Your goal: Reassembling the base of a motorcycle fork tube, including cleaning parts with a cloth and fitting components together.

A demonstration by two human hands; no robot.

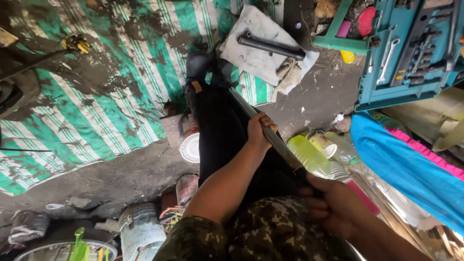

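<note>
My left hand (258, 129) wraps a smooth steel rod (278, 144) midway. My right hand (333, 205) clamps its dark lower end (greasy striped tarp (96, 96) beyond).

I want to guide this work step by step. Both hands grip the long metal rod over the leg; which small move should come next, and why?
Probably slide the left hand further up the metal rod. The right hand grips its near end, and the far end lies unsupported beside the black boot.
</note>
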